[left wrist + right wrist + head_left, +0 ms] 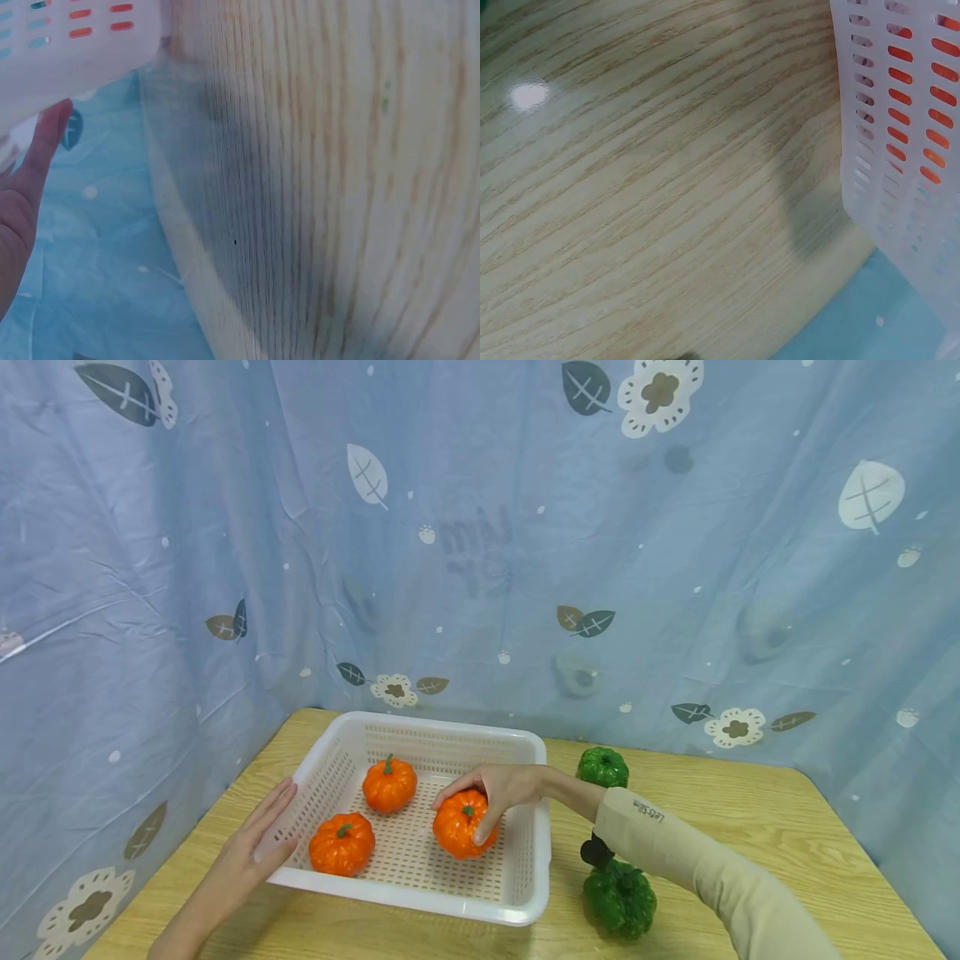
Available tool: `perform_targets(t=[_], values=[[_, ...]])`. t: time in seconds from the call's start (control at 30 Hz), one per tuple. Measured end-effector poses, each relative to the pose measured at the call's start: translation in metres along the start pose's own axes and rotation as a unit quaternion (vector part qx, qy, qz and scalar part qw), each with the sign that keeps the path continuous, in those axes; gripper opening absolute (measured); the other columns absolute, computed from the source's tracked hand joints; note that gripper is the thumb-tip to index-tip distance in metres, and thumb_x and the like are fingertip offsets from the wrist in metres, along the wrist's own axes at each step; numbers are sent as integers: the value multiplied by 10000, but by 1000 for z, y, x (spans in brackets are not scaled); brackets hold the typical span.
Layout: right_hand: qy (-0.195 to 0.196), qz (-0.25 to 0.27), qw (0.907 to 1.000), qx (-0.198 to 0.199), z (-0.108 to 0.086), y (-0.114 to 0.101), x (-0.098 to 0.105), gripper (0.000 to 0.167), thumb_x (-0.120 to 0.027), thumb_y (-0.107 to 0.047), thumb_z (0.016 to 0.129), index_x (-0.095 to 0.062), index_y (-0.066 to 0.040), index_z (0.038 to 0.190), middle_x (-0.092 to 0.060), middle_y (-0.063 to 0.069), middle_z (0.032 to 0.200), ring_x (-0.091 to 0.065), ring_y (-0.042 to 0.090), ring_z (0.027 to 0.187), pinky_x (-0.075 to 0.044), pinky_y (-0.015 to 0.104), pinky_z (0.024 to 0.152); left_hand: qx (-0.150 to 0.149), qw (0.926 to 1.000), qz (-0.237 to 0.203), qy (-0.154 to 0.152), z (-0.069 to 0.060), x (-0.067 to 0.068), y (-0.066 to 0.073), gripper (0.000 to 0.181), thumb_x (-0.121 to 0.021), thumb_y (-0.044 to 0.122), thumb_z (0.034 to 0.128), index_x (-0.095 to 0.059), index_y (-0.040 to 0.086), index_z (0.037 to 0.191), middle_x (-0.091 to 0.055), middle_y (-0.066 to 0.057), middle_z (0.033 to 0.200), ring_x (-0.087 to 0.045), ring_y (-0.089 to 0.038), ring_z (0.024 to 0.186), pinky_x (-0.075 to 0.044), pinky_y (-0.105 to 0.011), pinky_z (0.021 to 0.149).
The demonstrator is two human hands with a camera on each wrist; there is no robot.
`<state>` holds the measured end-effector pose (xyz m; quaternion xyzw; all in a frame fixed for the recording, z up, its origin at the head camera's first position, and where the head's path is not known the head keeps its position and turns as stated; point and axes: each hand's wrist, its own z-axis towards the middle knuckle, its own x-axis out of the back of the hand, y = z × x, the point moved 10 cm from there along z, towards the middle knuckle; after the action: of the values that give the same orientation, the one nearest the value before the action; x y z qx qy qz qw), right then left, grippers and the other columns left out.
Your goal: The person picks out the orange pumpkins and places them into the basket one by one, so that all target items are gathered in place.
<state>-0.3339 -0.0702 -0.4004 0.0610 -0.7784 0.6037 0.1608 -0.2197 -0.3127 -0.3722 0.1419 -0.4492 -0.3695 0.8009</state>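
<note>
A white perforated plastic basket (442, 903) stands on the table with three small orange pumpkins inside. My right hand (512, 783) reaches over the basket's right side and grips one pumpkin (453, 828), thumb in front and fingers behind. Another pumpkin (389, 785) sits toward the back left, and the third (342, 845) lies near the front left corner. Along the basket's left side rests my left hand (251, 847), its fingers fairly straight against the outer wall. In the left wrist view, fingers of that hand (28, 184) show beside the basket's underside.
Right of the basket, a green bell pepper (603, 767) lies toward the back and another green pepper (621, 900) nearer the front, by my right forearm. A patterned blue curtain (480, 543) hangs behind the wooden table (765, 835) and along its left side.
</note>
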Motion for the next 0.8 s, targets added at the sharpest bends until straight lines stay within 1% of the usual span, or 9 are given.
perform_targets(t=[0.13, 0.23, 0.37, 0.47, 0.57, 0.67, 0.73, 0.8], values=[[-31, -87, 9999, -44, 2, 1, 0, 654, -767, 4, 767, -516, -53, 1369, -580, -34, 1272, -566, 121, 1121, -485, 321, 941, 52, 10000, 11, -3, 0, 0, 1, 663, -663, -17, 818, -413, -1, 1431, -222, 237, 1513, -170, 112, 1342, -137, -12, 986], [-92, -165, 9998, 16, 4, 2, 0, 642, -770, 4, 765, -530, -64, 1357, -590, -51, 1257, -569, 117, 1121, -483, 325, 945, 110, 9999, 23, -8, 0, 0, 0, 657, -660, -7, 824, -413, 5, 1433, -221, 247, 1509, -169, 122, 1334, -136, -10, 980], [-163, -356, 9992, 25, 5, 3, -3, 654, -783, 12, 745, -550, -87, 1348, -580, -87, 1256, -551, 90, 1139, -467, 303, 960, 154, 9999, 34, -17, -1, 0, -1, 651, -657, -2, 829, -415, 7, 1433, -221, 245, 1508, -169, 127, 1329, -137, -10, 976], [-281, -400, 9988, -97, 7, 5, -9, 648, -786, 22, 736, -567, -106, 1333, -571, -94, 1258, -539, 76, 1146, -454, 280, 968, 169, 9998, 58, -4, -2, -1, -2, 649, -659, 1, 827, -419, 8, 1431, -234, 219, 1515, -170, 131, 1326, -136, -9, 974], [-515, -223, 9981, -272, 8, 8, -16, 623, -771, 46, 744, -578, -109, 1315, -548, -67, 1303, -530, 71, 1152, -448, 272, 971, 161, 9998, 73, 7, -2, -1, -2, 648, -660, 3, 827, -421, 8, 1430, -245, 188, 1525, -168, 130, 1328, -132, -12, 977], [-758, 14, 9963, -407, 9, 12, -22, 614, -746, 83, 754, -574, -94, 1317, -511, -16, 1364, -523, 73, 1161, -446, 274, 975, 168, 9998, 50, -2, -1, 0, -1, 645, -656, 8, 836, -416, 13, 1434, -238, 198, 1524, -166, 126, 1331, -128, -16, 981], [-935, 61, 9948, -406, 10, 14, -26, 621, -735, 101, 757, -564, -79, 1326, -504, -10, 1380, -520, 71, 1168, -442, 276, 982, 197, 9998, 37, -30, -1, 0, -1, 641, -651, 16, 846, -409, 17, 1439, -231, 205, 1522, -163, 126, 1332, -126, -17, 981], [-1112, 67, 9931, -354, 11, 14, -30, 637, -725, 122, 757, -545, -52, 1342, -525, -34, 1363, -522, 74, 1173, -438, 286, 992, 243, 9997, 27, -66, 0, 0, -1, 638, -646, 24, 856, -400, 21, 1445, -225, 210, 1520, -159, 128, 1331, -126, -16, 979]])
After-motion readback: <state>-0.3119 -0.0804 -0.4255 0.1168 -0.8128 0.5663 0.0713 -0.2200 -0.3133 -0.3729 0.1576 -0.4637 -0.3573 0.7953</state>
